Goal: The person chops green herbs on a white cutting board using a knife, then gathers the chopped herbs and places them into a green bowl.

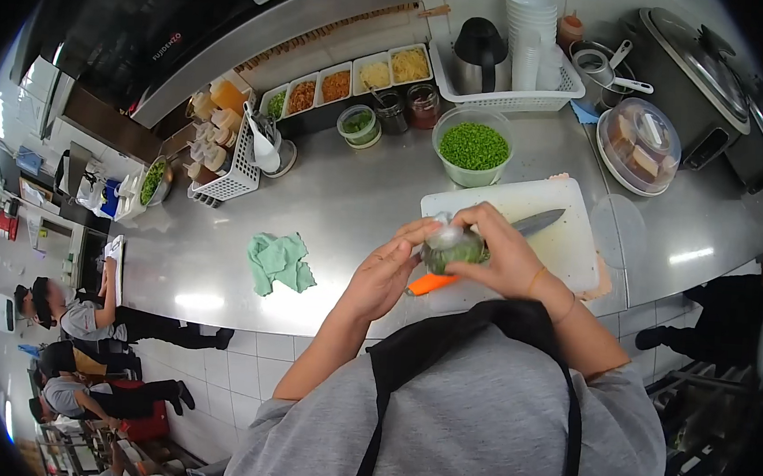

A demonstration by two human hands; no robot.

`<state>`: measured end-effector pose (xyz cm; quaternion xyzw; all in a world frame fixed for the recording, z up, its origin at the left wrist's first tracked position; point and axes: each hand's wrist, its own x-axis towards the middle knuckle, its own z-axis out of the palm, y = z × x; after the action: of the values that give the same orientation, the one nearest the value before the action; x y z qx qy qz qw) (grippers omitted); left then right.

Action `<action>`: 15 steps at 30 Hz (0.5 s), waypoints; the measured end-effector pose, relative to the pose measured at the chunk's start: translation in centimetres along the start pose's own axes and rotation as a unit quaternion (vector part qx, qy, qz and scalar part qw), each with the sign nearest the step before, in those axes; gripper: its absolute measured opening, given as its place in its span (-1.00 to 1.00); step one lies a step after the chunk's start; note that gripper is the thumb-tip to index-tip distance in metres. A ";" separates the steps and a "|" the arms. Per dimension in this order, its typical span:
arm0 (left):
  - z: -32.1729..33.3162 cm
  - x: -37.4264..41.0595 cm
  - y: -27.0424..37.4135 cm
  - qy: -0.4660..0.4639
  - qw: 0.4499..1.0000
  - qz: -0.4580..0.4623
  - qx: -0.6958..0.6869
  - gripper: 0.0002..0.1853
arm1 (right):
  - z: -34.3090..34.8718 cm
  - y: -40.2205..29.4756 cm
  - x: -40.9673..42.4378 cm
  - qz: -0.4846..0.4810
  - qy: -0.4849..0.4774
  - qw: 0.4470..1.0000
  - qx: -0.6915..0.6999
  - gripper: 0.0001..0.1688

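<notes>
Between my two hands is a clear plastic bag of green leaves point(455, 251), its gathered top pointing away from me. My left hand point(386, 265) touches the bag's left side and top with its fingers. The right hand point(497, 249) grips the bag from the other side, thumb below and fingers above. Under them lies a white cutting board point(570, 251). A knife with an orange handle point(431, 284) rests across the board, its dark blade point(542, 221) pointing up and right; my hands hide its middle. Beyond the board stands a tub of chopped green herbs point(474, 148).
A green cloth point(279, 263) lies on the steel counter point(201, 252) at left. Sauce bottles fill a white basket point(236, 175). Topping trays point(336, 85) line the back. A domed food container point(639, 146) stands right. Several people point(87, 317) are at the far left.
</notes>
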<state>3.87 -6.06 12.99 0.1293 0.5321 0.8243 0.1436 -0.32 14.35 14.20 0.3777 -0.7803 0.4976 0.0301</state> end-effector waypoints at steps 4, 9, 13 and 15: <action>0.4 0.5 0.7 0.072 0.990 0.040 0.114 -0.55 | -1.3 2.7 2.7 0.044 0.098 0.994 0.025 -0.45; -0.9 0.6 0.6 0.140 0.984 0.012 0.108 -0.61 | -5.0 10.8 6.9 0.182 0.217 0.944 0.169 -0.41; -2.5 -0.2 0.7 0.200 0.962 0.035 0.181 -0.65 | -7.8 14.2 4.6 0.170 0.308 0.936 0.021 -0.39; -2.9 -0.3 0.8 0.216 0.946 0.060 0.233 -0.67 | -9.6 14.8 1.1 0.190 0.315 0.930 -0.018 -0.47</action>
<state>3.01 -8.96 12.53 0.0099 0.7189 0.6926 -0.0584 -13.40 24.64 8.36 0.0455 -0.7967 0.5730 0.1866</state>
